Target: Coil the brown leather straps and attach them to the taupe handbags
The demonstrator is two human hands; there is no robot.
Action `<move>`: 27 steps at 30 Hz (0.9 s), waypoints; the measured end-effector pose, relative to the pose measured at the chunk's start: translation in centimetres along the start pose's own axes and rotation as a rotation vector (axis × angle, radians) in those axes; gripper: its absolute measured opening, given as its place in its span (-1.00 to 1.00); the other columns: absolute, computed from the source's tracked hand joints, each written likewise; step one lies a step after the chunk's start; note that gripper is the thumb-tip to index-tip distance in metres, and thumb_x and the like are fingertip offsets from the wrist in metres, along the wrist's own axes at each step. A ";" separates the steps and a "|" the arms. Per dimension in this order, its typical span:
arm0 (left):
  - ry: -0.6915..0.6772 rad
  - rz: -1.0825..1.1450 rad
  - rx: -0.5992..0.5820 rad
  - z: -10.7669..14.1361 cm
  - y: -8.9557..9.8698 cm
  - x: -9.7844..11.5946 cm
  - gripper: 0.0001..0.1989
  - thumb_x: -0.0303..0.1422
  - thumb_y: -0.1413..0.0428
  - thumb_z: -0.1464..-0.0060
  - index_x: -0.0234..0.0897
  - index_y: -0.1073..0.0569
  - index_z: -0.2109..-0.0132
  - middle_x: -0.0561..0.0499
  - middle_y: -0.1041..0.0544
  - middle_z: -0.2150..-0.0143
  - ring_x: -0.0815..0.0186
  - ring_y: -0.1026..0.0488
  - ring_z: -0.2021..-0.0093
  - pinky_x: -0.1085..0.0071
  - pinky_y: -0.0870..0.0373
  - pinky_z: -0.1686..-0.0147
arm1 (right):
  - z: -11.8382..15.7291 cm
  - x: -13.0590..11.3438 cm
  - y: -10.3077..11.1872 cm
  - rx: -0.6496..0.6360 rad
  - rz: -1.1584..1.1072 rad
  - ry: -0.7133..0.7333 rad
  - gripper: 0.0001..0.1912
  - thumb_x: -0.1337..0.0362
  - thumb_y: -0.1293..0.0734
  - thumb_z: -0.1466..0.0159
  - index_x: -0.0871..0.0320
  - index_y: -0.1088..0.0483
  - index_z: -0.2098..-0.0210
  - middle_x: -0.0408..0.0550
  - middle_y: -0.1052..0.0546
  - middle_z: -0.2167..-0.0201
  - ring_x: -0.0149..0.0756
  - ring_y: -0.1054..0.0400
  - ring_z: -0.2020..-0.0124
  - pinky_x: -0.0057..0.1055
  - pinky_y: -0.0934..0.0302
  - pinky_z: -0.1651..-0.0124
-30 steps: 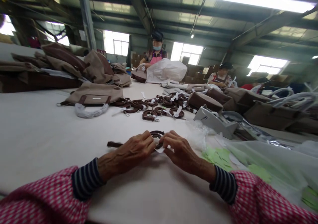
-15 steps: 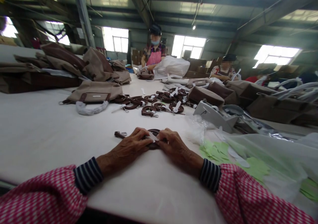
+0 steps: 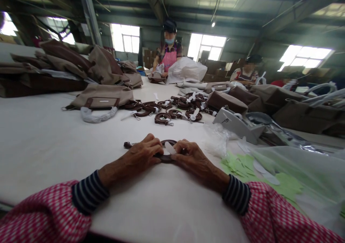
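Observation:
A coiled dark brown strap [image 3: 166, 158] lies on the white table between my two hands. My left hand [image 3: 142, 155] is closed on the left side of the coil, fingers bent and thumb at its near edge. My right hand [image 3: 192, 158] pinches the right side of the coil. A white paper strip [image 3: 170, 148] stands up from the coil by my right fingertips; its lower end is hidden. The strap's end with a metal clip [image 3: 127, 145] sticks out beyond my left hand.
Several coiled straps [image 3: 163, 118] lie farther back on the table [image 3: 54, 142]. A taupe bag [image 3: 105, 94] is behind on the left, with more bags [image 3: 304, 115] at right. Green paper pieces [image 3: 239, 164], clear plastic [image 3: 304, 164] and a grey box [image 3: 237, 126] sit right. A person [image 3: 169, 52] works opposite.
My hands have moved slightly apart, the left one to the left and the right one to the right. The white strip now stands up nearer my right fingers. The view has shifted a little.

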State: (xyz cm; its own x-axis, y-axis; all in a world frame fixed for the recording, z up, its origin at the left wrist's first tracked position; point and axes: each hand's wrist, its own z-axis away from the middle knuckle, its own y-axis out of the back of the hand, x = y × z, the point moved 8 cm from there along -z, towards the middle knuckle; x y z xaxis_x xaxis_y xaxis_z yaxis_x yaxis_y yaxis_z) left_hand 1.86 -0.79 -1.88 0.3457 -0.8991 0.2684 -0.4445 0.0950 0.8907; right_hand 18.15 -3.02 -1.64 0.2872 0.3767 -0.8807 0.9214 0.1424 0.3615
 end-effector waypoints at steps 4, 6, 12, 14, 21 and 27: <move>0.022 -0.072 0.009 -0.1 -0.4 0.4 -0.97 -0.45 -0.16 -0.33 -0.28 -0.44 0.13 -0.10 -0.47 0.07 0.08 -0.29 0.00 0.18 -0.34 0.03 | -0.5 0.3 1.2 0.099 -0.196 -0.067 -0.63 0.07 -0.57 -0.19 0.19 -0.43 0.46 -0.19 -0.41 0.48 -0.40 -0.20 0.42 -0.42 -0.04 0.35; 0.093 0.007 0.020 0.0 0.2 0.2 -0.96 -0.41 -0.13 -0.36 -0.27 -0.44 0.14 -0.11 -0.47 0.06 0.08 -0.30 0.00 0.17 -0.33 -0.01 | -0.4 -0.2 2.0 0.131 -0.224 -0.108 -0.62 0.03 -0.56 -0.19 0.19 -0.44 0.45 -0.18 -0.44 0.53 -0.41 -0.22 0.48 -0.43 -0.05 0.38; 0.355 0.565 0.199 0.0 4.0 -1.8 -0.76 -0.16 -0.12 -0.36 -0.21 -0.53 0.01 -0.06 -0.52 -0.04 0.13 -0.40 -0.08 0.24 -0.28 -0.08 | 1.1 -0.4 -0.1 -0.113 -0.251 -0.264 -0.64 0.01 -0.48 -0.24 0.19 -0.44 0.37 -0.05 -0.58 0.49 -0.38 -0.29 0.54 -0.43 -0.11 0.42; 0.436 0.784 0.263 -0.7 4.8 -2.5 -0.71 -0.11 -0.19 -0.30 -0.23 -0.56 0.04 -0.04 -0.57 0.04 0.18 -0.44 0.02 0.32 -0.30 0.03 | 1.0 -0.1 -0.6 -0.124 -0.219 -0.245 -0.70 0.07 -0.48 -0.21 0.20 -0.48 0.39 -0.08 -0.56 0.48 -0.38 -0.31 0.48 -0.43 -0.12 0.37; 0.442 1.221 0.480 -3.7 5.5 -3.4 -0.61 -0.10 -0.43 -0.03 -0.33 -0.64 0.17 -0.04 -0.60 0.22 0.31 -0.47 0.20 0.46 -0.43 0.16 | -2.3 -2.2 4.4 0.251 0.029 -0.060 -0.82 0.22 -0.49 -0.11 0.19 -0.50 0.50 -0.20 -0.36 0.58 -0.46 -0.13 0.49 -0.49 0.03 0.44; 0.528 1.385 0.486 -2.3 3.3 -5.4 -0.63 -0.13 -0.41 -0.09 -0.34 -0.68 0.10 -0.18 -0.65 0.01 0.18 -0.55 0.02 0.37 -0.61 0.08 | -4.2 -4.5 6.4 0.522 -0.278 0.019 -0.66 0.08 -0.52 -0.11 0.16 -0.38 0.33 -0.08 -0.57 0.40 -0.35 -0.40 0.55 -0.54 -0.03 0.69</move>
State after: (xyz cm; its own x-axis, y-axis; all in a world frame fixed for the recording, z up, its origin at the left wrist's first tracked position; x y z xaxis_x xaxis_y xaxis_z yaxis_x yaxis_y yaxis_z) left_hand 0.42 5.36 0.44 -0.3504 0.0261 0.9363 -0.8291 0.4563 -0.3230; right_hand 21.72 0.03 5.90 0.0160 0.4064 -0.9135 0.9697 -0.2291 -0.0850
